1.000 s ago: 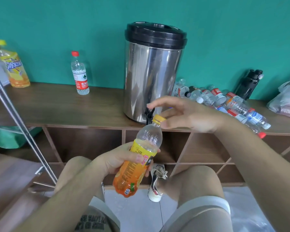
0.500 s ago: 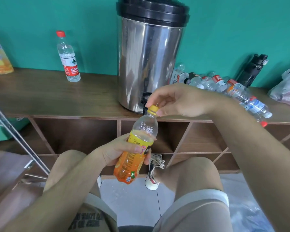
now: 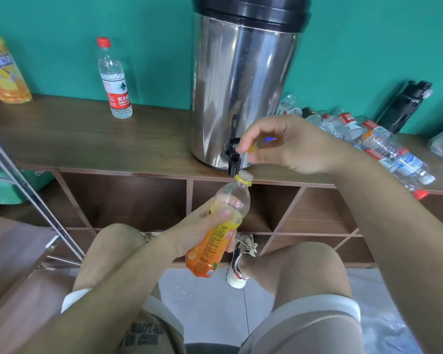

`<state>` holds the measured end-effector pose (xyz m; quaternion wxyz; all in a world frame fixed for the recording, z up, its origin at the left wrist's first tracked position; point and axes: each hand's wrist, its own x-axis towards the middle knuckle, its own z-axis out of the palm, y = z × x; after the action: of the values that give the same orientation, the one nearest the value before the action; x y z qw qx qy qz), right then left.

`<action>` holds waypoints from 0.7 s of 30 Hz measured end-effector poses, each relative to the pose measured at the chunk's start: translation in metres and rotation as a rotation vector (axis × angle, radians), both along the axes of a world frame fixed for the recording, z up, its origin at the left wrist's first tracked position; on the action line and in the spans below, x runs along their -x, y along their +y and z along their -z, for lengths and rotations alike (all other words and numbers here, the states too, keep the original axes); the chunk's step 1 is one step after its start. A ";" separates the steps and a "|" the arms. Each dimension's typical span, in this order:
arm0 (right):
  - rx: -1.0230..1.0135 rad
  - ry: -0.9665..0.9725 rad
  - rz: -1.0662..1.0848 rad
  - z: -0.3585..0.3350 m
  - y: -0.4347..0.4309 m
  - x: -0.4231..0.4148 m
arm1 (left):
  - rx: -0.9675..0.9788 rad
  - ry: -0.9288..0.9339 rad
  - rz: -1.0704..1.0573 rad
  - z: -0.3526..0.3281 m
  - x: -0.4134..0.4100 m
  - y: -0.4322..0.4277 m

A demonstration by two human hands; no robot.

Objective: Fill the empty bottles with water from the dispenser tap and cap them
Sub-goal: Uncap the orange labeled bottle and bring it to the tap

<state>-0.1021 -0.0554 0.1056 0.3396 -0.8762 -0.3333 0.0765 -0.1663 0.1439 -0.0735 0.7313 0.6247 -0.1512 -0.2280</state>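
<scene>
The bottle is gripped round its middle by the left hand and tilted so its open mouth sits just under the tap of the dispenser at the bench edge, while the yellow cap is pinched aside by the right hand.

Teal wall; wooden shelf (open cubbies); pale tiled floor.
</scene>
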 end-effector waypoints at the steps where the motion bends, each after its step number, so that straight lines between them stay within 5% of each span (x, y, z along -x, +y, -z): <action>1: -0.015 -0.023 0.025 0.000 -0.001 -0.001 | -0.013 0.005 -0.051 0.003 0.000 0.000; 10: -0.034 -0.181 0.430 0.045 0.011 -0.013 | -0.306 -0.041 -0.495 0.035 -0.017 -0.014; 14: 0.141 -0.426 0.345 0.059 0.017 -0.018 | -0.342 -0.115 -0.512 0.049 -0.031 -0.021; 21: 0.196 -0.571 0.216 0.063 0.032 -0.040 | -0.370 -0.205 -0.607 0.065 -0.055 -0.037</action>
<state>-0.0625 -0.0238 0.0424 0.1524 -0.9210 -0.3114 -0.1774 -0.1108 0.1064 -0.1390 0.6215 0.7823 0.0124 0.0396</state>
